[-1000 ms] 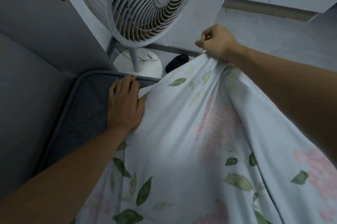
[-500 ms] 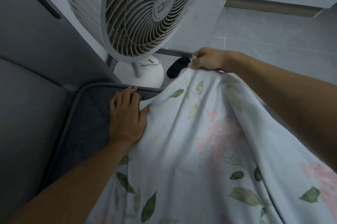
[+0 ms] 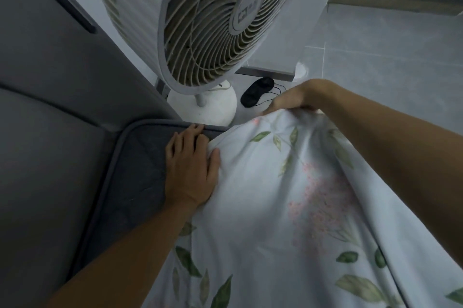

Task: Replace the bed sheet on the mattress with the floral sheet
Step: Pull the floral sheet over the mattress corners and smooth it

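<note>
The floral sheet [image 3: 275, 207], pale with green leaves and pink blossoms, covers the lower right of the head view. The dark grey mattress [image 3: 135, 164] shows bare at its rounded corner on the left. My left hand [image 3: 190, 170] lies flat with straight fingers on the mattress beside the sheet's edge, the thumb touching the cloth. My right hand [image 3: 295, 99] grips a bunch of the sheet's far edge, held just above the mattress end.
A white standing fan [image 3: 208, 19] rises right behind the mattress corner, its round base [image 3: 213, 109] on the tiled floor. A black eye mask [image 3: 255, 92] lies beside the base. A grey padded headboard or wall panel [image 3: 50, 82] runs along the left.
My right hand has come down and forward with the sheet's edge, from raised to near the mattress end. My left hand stayed pressed near the corner.
</note>
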Available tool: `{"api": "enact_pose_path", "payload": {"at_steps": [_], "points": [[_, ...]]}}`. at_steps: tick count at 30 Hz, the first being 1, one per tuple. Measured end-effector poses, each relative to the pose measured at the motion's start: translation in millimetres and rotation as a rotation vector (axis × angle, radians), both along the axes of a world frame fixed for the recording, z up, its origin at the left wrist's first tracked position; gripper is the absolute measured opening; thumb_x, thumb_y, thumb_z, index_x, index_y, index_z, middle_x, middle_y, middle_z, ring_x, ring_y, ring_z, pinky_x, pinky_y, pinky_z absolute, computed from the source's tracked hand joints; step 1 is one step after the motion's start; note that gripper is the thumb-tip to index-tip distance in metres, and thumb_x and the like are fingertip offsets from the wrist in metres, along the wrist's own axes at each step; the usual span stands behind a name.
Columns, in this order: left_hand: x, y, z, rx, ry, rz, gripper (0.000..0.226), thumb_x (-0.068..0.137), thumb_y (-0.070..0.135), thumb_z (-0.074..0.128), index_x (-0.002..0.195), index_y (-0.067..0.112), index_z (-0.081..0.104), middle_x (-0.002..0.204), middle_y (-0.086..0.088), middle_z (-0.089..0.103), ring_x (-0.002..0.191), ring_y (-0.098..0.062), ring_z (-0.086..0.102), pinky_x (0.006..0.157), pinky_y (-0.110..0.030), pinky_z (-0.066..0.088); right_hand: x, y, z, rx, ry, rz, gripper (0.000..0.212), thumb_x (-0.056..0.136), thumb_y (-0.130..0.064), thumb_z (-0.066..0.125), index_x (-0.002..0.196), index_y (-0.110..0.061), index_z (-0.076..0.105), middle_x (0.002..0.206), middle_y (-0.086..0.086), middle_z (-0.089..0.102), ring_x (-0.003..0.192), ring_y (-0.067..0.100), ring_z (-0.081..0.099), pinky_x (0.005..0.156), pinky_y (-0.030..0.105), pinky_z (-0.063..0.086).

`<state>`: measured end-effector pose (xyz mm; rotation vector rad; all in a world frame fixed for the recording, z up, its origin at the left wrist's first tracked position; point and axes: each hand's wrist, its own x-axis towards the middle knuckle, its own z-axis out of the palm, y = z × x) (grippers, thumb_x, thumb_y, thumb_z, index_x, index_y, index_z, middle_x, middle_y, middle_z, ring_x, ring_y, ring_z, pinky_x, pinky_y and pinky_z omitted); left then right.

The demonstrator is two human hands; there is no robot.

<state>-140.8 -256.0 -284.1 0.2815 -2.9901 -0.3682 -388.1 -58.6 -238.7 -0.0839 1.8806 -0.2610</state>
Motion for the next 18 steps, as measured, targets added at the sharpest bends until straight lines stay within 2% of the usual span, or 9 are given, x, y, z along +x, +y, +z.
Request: {"api": "enact_pose_path", "payload": {"at_steps": [2, 3, 6, 8, 10, 12, 13, 15, 18], "points": [[0.1, -0.4, 0.3, -0.008, -0.004, -0.002, 0.022, 0.100, 0.035, 0.048, 0.101, 0.014, 0.054, 0.142, -0.010, 0.053, 0.137, -0.029, 0.043, 0.119, -0.052, 0.026, -9.7, 5.0, 3.8, 0.035, -0.116, 0.019, 0.046, 0.090, -0.029, 0.071, 0.126, 0.000, 0.069, 0.113, 0.021, 0.075, 0.107, 0.037, 0.072, 0.104, 0.053, 0.054], [0.4, -0.4, 0.5, -0.008, -0.005, -0.002, 0.021, 0.099, 0.034, 0.048, 0.101, 0.014, 0.054, 0.142, -0.010, 0.053, 0.137, -0.029, 0.043, 0.119, -0.052, 0.026, -15.5, 6.8, 4.6, 0.014, -0.074, 0.013, 0.046, 0.087, -0.026, 0.076, 0.125, -0.002, 0.068, 0.113, 0.019, 0.075, 0.104, 0.038, 0.073, 0.100, 0.054, 0.056], [0.1, -0.4, 1.3, -0.002, -0.002, -0.001, 0.021, 0.099, 0.034, 0.049, 0.100, 0.014, 0.054, 0.141, -0.011, 0.054, 0.138, -0.030, 0.043, 0.119, -0.052, 0.026, -35.6, -0.8, 6.2, -0.200, 0.297, -0.064, 0.028, 0.085, -0.018, 0.081, 0.110, -0.008, 0.072, 0.106, 0.005, 0.072, 0.100, 0.025, 0.068, 0.100, 0.044, 0.056], [0.2, -0.6, 1.3, -0.001, 0.001, 0.000, 0.022, 0.098, 0.034, 0.050, 0.100, 0.013, 0.055, 0.141, -0.011, 0.054, 0.137, -0.030, 0.043, 0.119, -0.052, 0.025, -45.5, -21.9, 2.4, -0.330, 0.526, -0.039, 0.011, 0.084, -0.016, 0.077, 0.093, -0.010, 0.075, 0.094, 0.005, 0.069, 0.092, 0.021, 0.063, 0.096, 0.040, 0.056], [-0.4, -1.1, 0.8, 0.004, -0.001, -0.002, 0.023, 0.098, 0.034, 0.051, 0.101, 0.012, 0.056, 0.140, -0.011, 0.054, 0.137, -0.031, 0.044, 0.119, -0.052, 0.025, -43.9, -45.9, -6.3, -0.342, 0.744, 0.034, 0.013, 0.083, -0.027, 0.075, 0.093, -0.018, 0.072, 0.099, 0.006, 0.070, 0.095, 0.025, 0.064, 0.085, 0.035, 0.053], [-0.1, -1.4, 0.7, -0.005, -0.012, -0.002, 0.024, 0.098, 0.034, 0.050, 0.103, 0.012, 0.056, 0.140, -0.011, 0.054, 0.137, -0.031, 0.044, 0.120, -0.052, 0.025, -35.0, -60.2, -23.8, -0.307, 0.903, 0.055, 0.036, 0.085, -0.047, 0.073, 0.106, -0.018, 0.069, 0.106, 0.006, 0.068, 0.098, 0.028, 0.062, 0.081, 0.036, 0.050], [0.0, -1.4, 0.8, -0.008, -0.015, -0.002, 0.025, 0.098, 0.035, 0.049, 0.104, 0.012, 0.057, 0.140, -0.011, 0.054, 0.137, -0.031, 0.044, 0.120, -0.052, 0.025, -28.3, -61.4, -31.3, -0.289, 0.925, 0.028, 0.045, 0.087, -0.058, 0.069, 0.104, -0.016, 0.068, 0.101, 0.006, 0.066, 0.093, 0.028, 0.060, 0.078, 0.037, 0.048], [-0.1, -0.8, 1.2, -0.009, -0.015, -0.007, 0.026, 0.097, 0.034, 0.049, 0.106, 0.011, 0.057, 0.141, -0.011, 0.054, 0.137, -0.031, 0.044, 0.120, -0.052, 0.025, -20.4, -53.1, -44.8, -0.212, 0.820, -0.027, 0.063, 0.087, -0.075, 0.058, 0.100, -0.014, 0.069, 0.094, 0.007, 0.063, 0.086, 0.028, 0.056, 0.075, 0.036, 0.045], [0.0, -0.7, 0.7, -0.019, -0.019, -0.009, 0.025, 0.097, 0.034, 0.050, 0.107, 0.011, 0.057, 0.141, -0.011, 0.053, 0.138, -0.031, 0.043, 0.119, -0.052, 0.025, -17.5, -24.3, -52.4, -0.145, 0.409, -0.094, 0.066, 0.083, -0.073, 0.056, 0.115, -0.017, 0.071, 0.114, 0.005, 0.069, 0.096, 0.029, 0.064, 0.092, 0.041, 0.054]]}}
